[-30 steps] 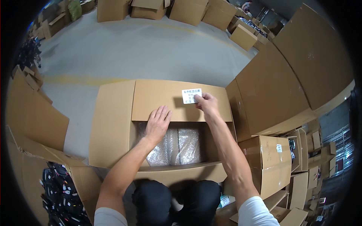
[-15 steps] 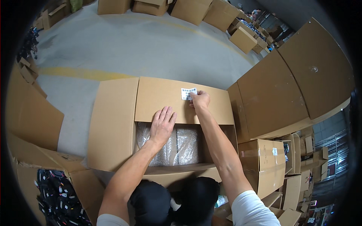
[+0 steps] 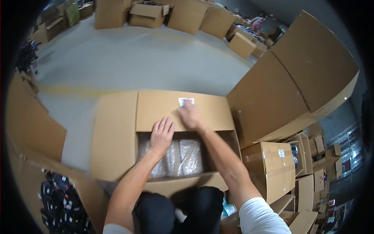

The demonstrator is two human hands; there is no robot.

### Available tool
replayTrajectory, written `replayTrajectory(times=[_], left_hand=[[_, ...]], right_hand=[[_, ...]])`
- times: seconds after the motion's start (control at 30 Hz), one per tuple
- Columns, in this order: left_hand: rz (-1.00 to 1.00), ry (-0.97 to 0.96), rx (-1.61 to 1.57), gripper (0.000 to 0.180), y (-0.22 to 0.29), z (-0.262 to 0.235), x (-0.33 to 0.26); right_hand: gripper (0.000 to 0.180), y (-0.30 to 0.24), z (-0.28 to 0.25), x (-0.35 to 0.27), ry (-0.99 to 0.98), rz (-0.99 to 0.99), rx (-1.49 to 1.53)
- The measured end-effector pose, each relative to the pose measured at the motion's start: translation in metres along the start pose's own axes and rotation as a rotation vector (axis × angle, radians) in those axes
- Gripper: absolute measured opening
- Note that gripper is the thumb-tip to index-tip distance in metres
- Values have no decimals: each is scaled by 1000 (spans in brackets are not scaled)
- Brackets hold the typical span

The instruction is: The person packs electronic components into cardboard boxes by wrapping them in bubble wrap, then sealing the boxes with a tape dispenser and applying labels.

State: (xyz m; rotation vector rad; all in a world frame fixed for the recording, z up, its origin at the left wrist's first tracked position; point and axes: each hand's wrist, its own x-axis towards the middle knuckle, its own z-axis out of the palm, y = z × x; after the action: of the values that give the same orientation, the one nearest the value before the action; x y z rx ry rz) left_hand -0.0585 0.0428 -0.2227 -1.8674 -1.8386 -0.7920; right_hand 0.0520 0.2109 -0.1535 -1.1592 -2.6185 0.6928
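A large cardboard box (image 3: 115, 136) stands in front of me, its far flap (image 3: 156, 111) lying over part of the opening. Bubble-wrapped goods (image 3: 179, 156) show inside. My left hand (image 3: 162, 136) rests flat on the near edge of that flap, fingers stretched out and holding nothing. Higher on the same flap is a white printed label (image 3: 186, 101). My right hand (image 3: 189, 116) is over the label's lower part and hides some of it. Motion smears its fingers, so their pose is unclear.
Tall cardboard boxes (image 3: 272, 93) rise on the right, with a smaller taped carton (image 3: 278, 167) nearer me. At lower left, an open box holds dark bundled items (image 3: 64, 202). More cartons (image 3: 187, 17) line the far side of the grey floor (image 3: 117, 58). A person (image 3: 257, 24) is far off.
My right hand has moved from the label's right edge down and left across it, its fingers now blurred. My left hand stays on the flap. The whole view has shifted slightly.
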Motion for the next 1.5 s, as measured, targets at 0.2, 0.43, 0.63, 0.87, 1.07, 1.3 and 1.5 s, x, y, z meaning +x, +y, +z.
replayTrajectory(times=[0.2,0.43,0.63,0.87,1.07,1.3,1.5], left_hand=[[-218,-119,-147,37,-23,-8,-29],[0,-393,-235,10,57,-142,63],[-30,-438,-707,22,50,-391,-43],[-1201,-611,600,41,-76,-551,-324],[-1822,-936,143,76,-43,-586,-437],[-1177,91,-313,44,-8,-563,-231],[-932,235,-957,33,85,-415,-115]], right_hand=[[51,45,-9,-69,-3,49,-260],[45,51,25,-219,-695,296,-44],[36,25,13,-247,32,-59,332],[34,65,11,-287,65,-15,236],[35,46,-3,-288,-22,14,216],[28,-68,-78,-292,-62,-155,406],[65,-198,-46,-317,-296,-426,1216]])
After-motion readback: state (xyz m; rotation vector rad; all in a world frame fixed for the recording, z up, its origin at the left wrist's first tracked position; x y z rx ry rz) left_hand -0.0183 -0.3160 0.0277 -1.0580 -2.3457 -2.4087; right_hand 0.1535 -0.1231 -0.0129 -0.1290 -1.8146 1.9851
